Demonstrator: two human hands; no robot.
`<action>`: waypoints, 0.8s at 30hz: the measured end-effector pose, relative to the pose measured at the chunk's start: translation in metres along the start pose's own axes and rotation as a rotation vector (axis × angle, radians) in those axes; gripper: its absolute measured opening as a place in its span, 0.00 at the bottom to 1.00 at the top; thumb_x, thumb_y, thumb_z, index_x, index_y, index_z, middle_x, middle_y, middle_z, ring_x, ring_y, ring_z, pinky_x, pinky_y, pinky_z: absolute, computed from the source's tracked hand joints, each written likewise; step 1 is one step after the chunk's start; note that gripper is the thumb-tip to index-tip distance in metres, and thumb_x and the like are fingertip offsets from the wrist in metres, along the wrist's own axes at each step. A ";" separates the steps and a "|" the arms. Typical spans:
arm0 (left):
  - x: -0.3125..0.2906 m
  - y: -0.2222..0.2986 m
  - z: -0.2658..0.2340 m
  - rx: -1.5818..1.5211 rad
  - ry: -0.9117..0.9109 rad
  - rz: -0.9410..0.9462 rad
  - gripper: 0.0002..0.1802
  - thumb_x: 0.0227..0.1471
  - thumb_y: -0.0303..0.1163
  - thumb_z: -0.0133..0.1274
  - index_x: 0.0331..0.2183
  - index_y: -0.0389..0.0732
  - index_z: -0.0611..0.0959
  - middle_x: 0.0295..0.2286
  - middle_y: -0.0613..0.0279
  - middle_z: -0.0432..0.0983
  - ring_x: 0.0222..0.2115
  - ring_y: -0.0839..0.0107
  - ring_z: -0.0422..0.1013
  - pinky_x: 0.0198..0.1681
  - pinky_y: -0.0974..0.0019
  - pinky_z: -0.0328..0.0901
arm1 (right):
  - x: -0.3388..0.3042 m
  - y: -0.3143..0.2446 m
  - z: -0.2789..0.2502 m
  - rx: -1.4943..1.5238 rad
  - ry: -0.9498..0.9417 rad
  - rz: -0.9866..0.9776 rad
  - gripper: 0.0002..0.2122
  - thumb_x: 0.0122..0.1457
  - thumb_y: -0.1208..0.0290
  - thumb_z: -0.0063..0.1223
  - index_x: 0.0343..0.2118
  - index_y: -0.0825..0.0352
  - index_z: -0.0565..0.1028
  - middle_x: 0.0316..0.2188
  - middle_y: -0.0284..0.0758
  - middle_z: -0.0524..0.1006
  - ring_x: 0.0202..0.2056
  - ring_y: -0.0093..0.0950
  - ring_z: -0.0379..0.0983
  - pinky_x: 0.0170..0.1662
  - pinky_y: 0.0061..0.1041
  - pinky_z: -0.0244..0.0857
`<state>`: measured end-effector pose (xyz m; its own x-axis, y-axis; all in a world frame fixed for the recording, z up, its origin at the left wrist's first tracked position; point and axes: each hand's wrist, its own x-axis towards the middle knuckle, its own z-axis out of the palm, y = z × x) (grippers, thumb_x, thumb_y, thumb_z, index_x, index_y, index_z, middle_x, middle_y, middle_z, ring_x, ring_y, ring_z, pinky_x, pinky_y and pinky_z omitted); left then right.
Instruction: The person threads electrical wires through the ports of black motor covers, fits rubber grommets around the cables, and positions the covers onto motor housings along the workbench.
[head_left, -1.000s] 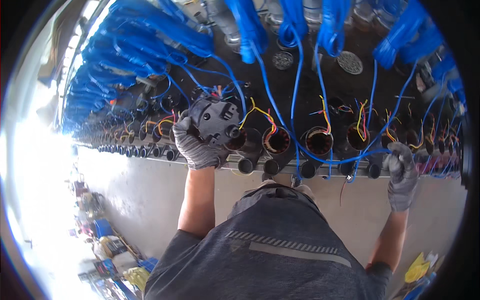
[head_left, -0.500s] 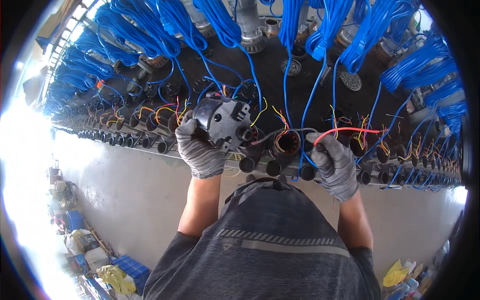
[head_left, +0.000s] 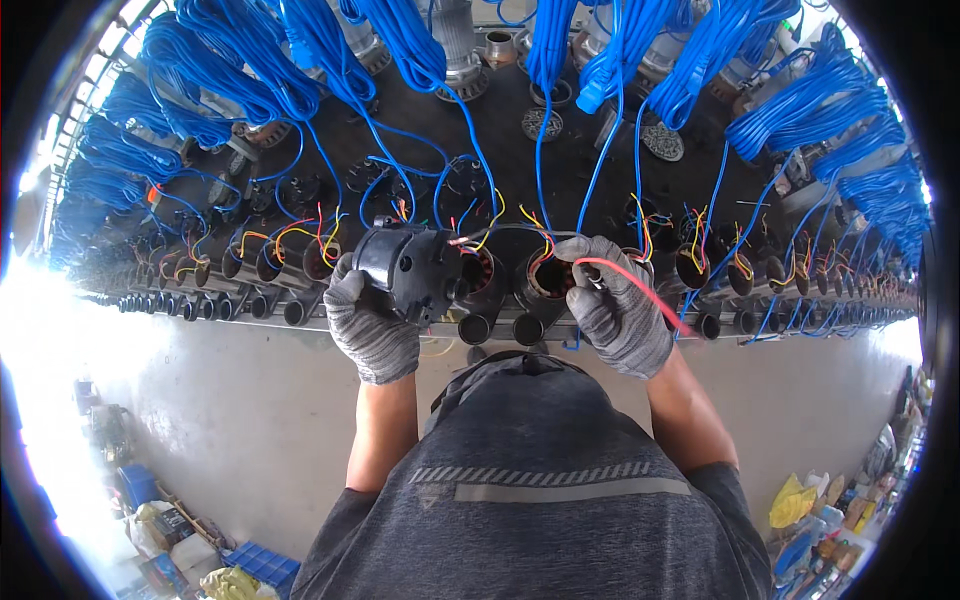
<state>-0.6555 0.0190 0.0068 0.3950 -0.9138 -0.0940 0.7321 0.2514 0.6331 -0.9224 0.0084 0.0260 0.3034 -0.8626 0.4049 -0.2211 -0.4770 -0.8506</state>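
Note:
In a grey knit glove, my left hand [head_left: 372, 335] grips a round black housing [head_left: 408, 268] with lugs and holes, which looks like a pump or motor part. It is held tilted above the row of metal cylinders. From its side a dark wire [head_left: 520, 229] runs across to my right hand [head_left: 622, 318], also gloved. The fingers of that hand are closed around the wire. A red wire [head_left: 640, 286] sticks out past them, its free end pointing down to the right. Between my hands lies an open motor cylinder [head_left: 548, 278] with copper-coloured windings inside.
Along the bench [head_left: 330, 140] runs a long row of cylinders with thin yellow and red leads. Coiled blue cables [head_left: 400, 45] hang behind them. Perforated metal discs [head_left: 542, 123] lie on the dark top. Blue crates [head_left: 262, 568] and bags stand on the floor.
The housing has turned in my left hand, showing less of its flat face. My right hand has come nearer to it, and the red wire's end has swung downward. The view has shifted slightly.

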 end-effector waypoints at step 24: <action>0.001 0.019 -0.068 -0.009 0.089 -0.107 0.15 0.49 0.34 0.51 0.39 0.38 0.79 0.37 0.56 0.79 0.40 0.62 0.77 0.49 0.58 0.70 | 0.018 -0.012 0.002 0.555 -0.546 0.475 0.15 0.70 0.61 0.46 0.50 0.67 0.73 0.32 0.34 0.80 0.34 0.22 0.77 0.35 0.20 0.69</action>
<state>-0.6035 0.0439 -0.0336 0.3620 -0.9037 -0.2288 0.7775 0.1572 0.6090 -0.9122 -0.0016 0.0427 0.7221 -0.6805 -0.1245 0.0001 0.1801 -0.9837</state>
